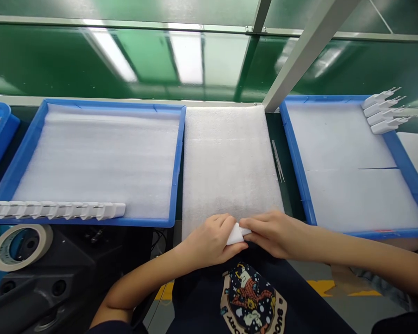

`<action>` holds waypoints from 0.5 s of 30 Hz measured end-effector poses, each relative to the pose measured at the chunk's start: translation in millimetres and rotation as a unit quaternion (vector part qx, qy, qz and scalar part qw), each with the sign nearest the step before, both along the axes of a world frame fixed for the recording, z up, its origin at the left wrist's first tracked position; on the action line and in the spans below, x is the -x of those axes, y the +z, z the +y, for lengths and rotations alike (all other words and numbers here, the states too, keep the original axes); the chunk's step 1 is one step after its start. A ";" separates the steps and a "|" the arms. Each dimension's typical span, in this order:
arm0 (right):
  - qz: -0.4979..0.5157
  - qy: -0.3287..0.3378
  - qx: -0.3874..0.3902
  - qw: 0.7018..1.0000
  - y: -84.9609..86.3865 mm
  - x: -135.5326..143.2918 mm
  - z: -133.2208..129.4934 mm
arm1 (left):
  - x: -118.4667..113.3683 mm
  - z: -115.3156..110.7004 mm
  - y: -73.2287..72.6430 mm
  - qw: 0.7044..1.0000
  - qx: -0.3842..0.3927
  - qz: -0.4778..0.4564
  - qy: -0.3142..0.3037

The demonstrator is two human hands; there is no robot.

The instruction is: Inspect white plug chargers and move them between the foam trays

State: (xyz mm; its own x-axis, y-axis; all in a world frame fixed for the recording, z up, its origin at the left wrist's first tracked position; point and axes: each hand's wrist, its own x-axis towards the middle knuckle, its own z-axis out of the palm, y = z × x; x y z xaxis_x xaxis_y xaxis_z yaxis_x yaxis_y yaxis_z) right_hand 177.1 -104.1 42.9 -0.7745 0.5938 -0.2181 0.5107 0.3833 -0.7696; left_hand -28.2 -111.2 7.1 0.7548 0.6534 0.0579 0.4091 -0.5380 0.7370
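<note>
Two hands meet at the near edge of a white foam pad [226,162] that lies on the worktop between two blue trays. The left hand [209,241] curls around a small white plug piece [236,234], its fingers wrapped over the near side, while the right hand [270,234] pinches the same piece from the other side with its fingertips. Both hands are closed on it, and the piece sits just above the pad's front edge, close to the person's chest.

Left of the pad, the left tray [176,162] is lined with white foam and carries a long row of white plug pieces [55,210] laid side by side along its near rim. Right of the pad, the right tray [297,162] is also foam-lined, with four white plug pieces [383,111] stacked at its far right corner, their prongs pointing right. A pair of metal tweezers [277,160] lies on the dark strip between the pad and the right tray. A roll of tape [21,243] sits low at the left, below the left tray.
</note>
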 end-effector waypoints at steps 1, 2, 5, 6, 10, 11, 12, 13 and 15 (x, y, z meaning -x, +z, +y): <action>0.009 -0.024 0.022 0.999 -3.2 0.1 3.4 | -0.5 0.7 -1.3 0.999 0.036 -0.005 0.012; 0.022 -0.054 0.046 0.997 -6.7 -0.2 6.9 | -0.5 1.8 -1.8 0.997 0.076 -0.010 0.025; 0.081 -0.155 0.121 0.977 -14.6 -4.2 15.2 | 2.7 6.9 1.2 0.980 0.194 -0.018 0.029; 0.098 -0.182 0.141 0.968 -15.4 -6.7 16.5 | 4.5 8.8 3.1 0.975 0.223 -0.021 0.014; 0.140 -0.252 0.163 0.944 -11.5 -16.0 12.7 | 8.2 13.7 10.0 0.955 0.287 -0.065 -0.043; 0.153 -0.266 0.156 0.939 -10.7 -16.3 9.8 | 6.8 13.7 10.8 0.953 0.287 -0.086 -0.033; 0.175 -0.282 0.146 0.932 -10.9 -15.1 6.4 | 4.3 12.9 11.3 0.955 0.275 -0.107 -0.010; 0.204 -0.303 0.131 0.922 -12.0 -12.4 2.6 | 0.6 11.5 11.6 0.959 0.250 -0.129 0.025; 0.279 -0.350 0.092 0.889 -16.5 -2.7 -5.6 | -9.3 7.2 11.5 0.964 0.173 -0.175 0.099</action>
State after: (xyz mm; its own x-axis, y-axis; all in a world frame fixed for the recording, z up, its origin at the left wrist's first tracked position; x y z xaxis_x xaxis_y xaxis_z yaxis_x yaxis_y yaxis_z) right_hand 179.7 -109.7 26.4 -0.2464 0.9674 -0.0587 0.0929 -0.0367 -0.9950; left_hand -18.9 -104.1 18.6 0.5880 0.8079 0.0383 0.1725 -0.1715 0.9700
